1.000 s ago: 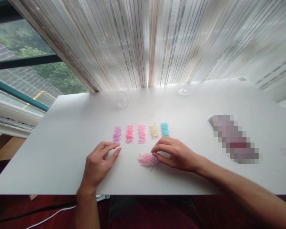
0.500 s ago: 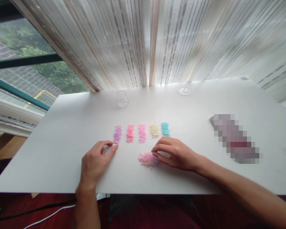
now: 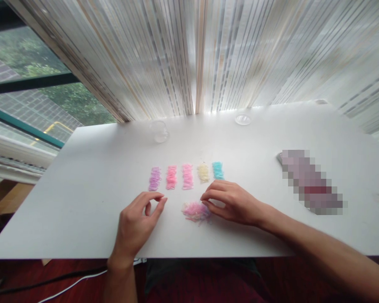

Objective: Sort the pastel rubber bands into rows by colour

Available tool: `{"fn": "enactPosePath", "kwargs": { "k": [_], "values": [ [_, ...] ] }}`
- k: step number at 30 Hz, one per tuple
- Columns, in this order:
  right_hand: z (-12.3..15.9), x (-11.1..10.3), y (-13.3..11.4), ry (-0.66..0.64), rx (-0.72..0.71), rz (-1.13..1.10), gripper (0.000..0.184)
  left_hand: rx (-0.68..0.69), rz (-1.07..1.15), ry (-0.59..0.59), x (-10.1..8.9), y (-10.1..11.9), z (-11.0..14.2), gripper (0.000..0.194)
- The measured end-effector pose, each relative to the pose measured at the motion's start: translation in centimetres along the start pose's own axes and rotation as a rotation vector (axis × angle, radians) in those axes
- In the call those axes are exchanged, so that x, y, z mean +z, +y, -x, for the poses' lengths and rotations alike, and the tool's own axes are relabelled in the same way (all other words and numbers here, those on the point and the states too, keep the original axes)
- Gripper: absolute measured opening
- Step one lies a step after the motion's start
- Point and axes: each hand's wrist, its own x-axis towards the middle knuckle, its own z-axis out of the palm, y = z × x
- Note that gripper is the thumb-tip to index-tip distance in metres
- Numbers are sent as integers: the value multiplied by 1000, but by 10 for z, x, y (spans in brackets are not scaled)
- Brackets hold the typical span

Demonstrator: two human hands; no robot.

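Observation:
On the white table (image 3: 82, 198) lies a mixed pile of tiny pastel strands (image 3: 194, 210), which look like small rubber bands. My right hand (image 3: 229, 202) rests at the pile's right edge, thumb and index tips drawn together; anything between them is too small to make out. My left hand (image 3: 139, 221) hovers left of the pile, thumb and index curved with a small gap, nothing visible between them. Beyond the hands, similar bands lie in separate colour groups: purple (image 3: 154, 179), coral pink (image 3: 171, 177), light pink (image 3: 187, 176), pale yellow (image 3: 204, 172) and turquoise (image 3: 218, 170).
A clear round container (image 3: 160, 132) stands near the back edge, and a clear round lid (image 3: 243, 120) lies further right. A pixelated long object (image 3: 311, 183) lies on the right. Striped curtains (image 3: 177, 54) hang behind the table, with a window (image 3: 57, 75) at left.
My left hand has moved right, away from the purple group's near end and toward the pile. My right hand has stayed at the pile's edge.

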Motion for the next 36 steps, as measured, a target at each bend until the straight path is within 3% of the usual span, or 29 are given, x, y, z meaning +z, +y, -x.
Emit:
{"fn": "enactPosePath", "kwargs": {
  "k": [3,6,11,15,24,32,36],
  "values": [
    [-1,-3,-1,-36,17,-20,15,53,176,-168,7,20,0,15],
    [-1,-7,-2,-69,25,-25,15,58,200,-288,17,32,-4,24],
    [0,-11,-3,-160,33,15,17,47,220,-362,27,38,-9,17],
    [1,-10,-2,-212,35,48,16,34,258,-369,29,38,-8,12],
    [2,-7,0,-195,21,75,15,-6,357,-313,26,33,-5,11],
    [2,-9,-2,-184,17,59,16,-165,468,-221,22,25,-2,14],
    [0,-9,-5,-111,4,14,16,-223,509,-174,23,30,0,17]
  ]
}}
